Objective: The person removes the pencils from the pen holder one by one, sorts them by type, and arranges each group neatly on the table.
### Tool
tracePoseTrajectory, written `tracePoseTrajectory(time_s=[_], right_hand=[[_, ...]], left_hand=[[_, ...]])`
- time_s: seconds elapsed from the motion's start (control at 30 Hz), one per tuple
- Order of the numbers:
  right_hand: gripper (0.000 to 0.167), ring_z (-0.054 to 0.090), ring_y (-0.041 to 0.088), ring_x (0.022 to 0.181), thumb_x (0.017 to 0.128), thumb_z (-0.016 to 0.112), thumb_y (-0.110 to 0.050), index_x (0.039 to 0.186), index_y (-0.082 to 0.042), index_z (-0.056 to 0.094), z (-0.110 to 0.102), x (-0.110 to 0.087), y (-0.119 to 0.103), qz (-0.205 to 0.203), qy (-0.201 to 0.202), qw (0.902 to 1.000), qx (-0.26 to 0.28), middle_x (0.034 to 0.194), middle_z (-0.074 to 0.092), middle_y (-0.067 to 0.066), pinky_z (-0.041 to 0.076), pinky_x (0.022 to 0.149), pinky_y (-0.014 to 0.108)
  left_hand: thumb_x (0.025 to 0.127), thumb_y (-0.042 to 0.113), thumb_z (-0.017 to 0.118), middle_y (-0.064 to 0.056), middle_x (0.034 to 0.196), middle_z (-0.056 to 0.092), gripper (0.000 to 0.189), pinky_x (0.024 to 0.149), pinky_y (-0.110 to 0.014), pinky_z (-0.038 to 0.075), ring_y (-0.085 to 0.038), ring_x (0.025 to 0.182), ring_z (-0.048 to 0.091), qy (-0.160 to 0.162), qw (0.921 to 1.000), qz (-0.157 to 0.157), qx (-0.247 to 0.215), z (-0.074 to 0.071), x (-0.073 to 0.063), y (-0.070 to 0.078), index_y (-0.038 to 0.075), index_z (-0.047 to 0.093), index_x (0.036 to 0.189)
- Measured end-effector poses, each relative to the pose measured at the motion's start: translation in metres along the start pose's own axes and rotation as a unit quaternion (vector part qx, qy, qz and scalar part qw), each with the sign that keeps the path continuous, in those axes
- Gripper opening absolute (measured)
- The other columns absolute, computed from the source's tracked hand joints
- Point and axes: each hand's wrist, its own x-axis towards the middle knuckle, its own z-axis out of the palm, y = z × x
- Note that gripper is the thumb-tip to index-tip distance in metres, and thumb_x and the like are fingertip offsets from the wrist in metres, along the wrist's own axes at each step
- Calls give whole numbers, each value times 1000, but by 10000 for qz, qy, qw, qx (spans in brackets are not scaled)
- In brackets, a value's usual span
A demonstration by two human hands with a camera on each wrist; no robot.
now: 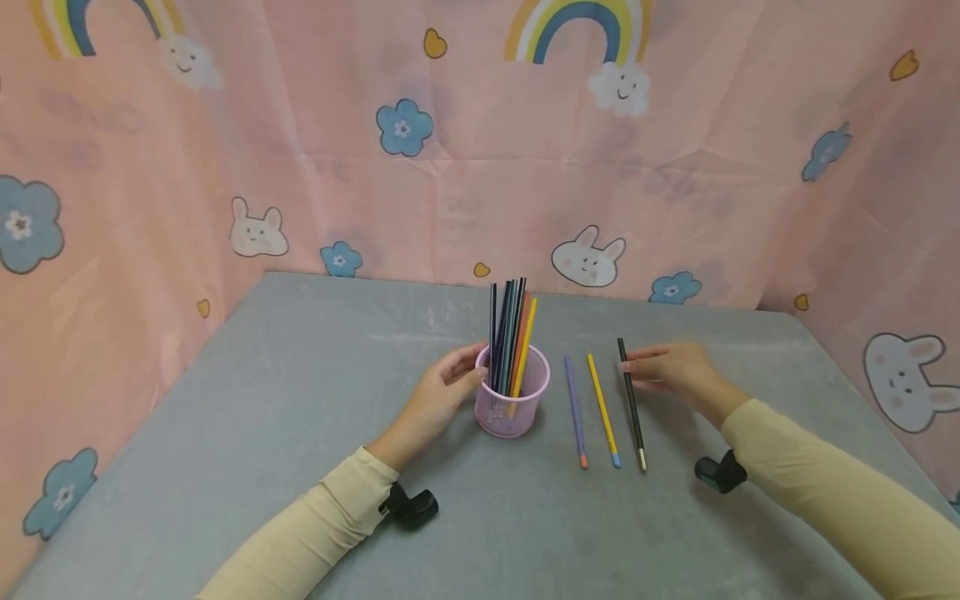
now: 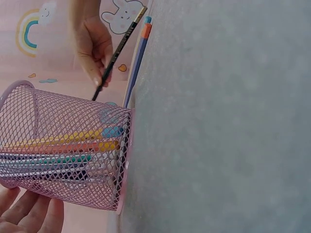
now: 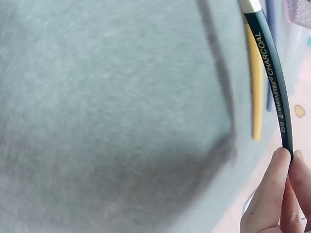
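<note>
My left hand (image 1: 438, 400) holds a pink mesh pencil cup (image 1: 531, 407), thumb near its rim and fingers round the far side. Standing in the cup are several pencils, mostly dark, with an orange one and a yellow one (image 1: 528, 333). To the right, my right hand (image 1: 675, 372) pinches a black charcoal pencil (image 1: 633, 408) near its far end. "CHARCOAL" is printed on its barrel in the right wrist view, and its pale end points toward me. Between cup and charcoal pencil, a purple pencil (image 1: 575, 412) and a yellow pencil (image 1: 603, 408) lie side by side on the grey table.
The grey table (image 1: 300, 417) runs back to a pink curtain (image 1: 465, 208) printed with rabbits, flowers and rainbows, which also hangs along both sides. Black camera mounts, one at the left wrist (image 1: 414, 508) and one at the right (image 1: 722, 472), stick out low beside the sleeves.
</note>
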Motion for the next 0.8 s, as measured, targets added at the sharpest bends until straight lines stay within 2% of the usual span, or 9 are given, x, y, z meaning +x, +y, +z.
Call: tracePoseTrajectory(time_s=[0.23, 0.43, 0.67, 0.8], right_hand=[[53, 68, 3, 74, 90, 74, -20, 132, 7, 58, 8, 8, 8, 215, -100, 9997, -103, 95, 72, -2, 61, 73, 24], [44, 67, 4, 69, 92, 72, -15, 127, 8, 61, 13, 13, 16, 317, -96, 9994, -55, 85, 71, -4, 61, 69, 22], [41, 66, 3, 70, 94, 69, -13, 127, 11, 60, 14, 15, 16, 140, -91, 9992, -356, 111, 71, 17, 61, 68, 22], [41, 67, 2, 68, 94, 68, -9, 127, 13, 58, 14, 17, 15, 15, -100, 9990, -440, 111, 71, 19, 61, 66, 22]], left_hand=[[101, 13, 56, -20, 145, 53, 45, 115, -45, 42, -33, 136, 51, 55, 10000, 37, 40, 0, -1, -1, 1, 49, 144], [100, 12, 57, -20, 146, 53, 46, 114, -45, 43, -34, 136, 51, 28, 10000, 42, 53, 1, -4, -3, 1, 48, 144], [101, 15, 57, -18, 146, 54, 45, 114, -45, 42, -32, 136, 51, 35, 10000, 39, 31, 2, -2, -3, 3, 49, 144], [101, 13, 56, -19, 146, 53, 45, 114, -45, 43, -33, 136, 51, 41, 10000, 66, 28, 1, -1, -1, 2, 49, 144]])
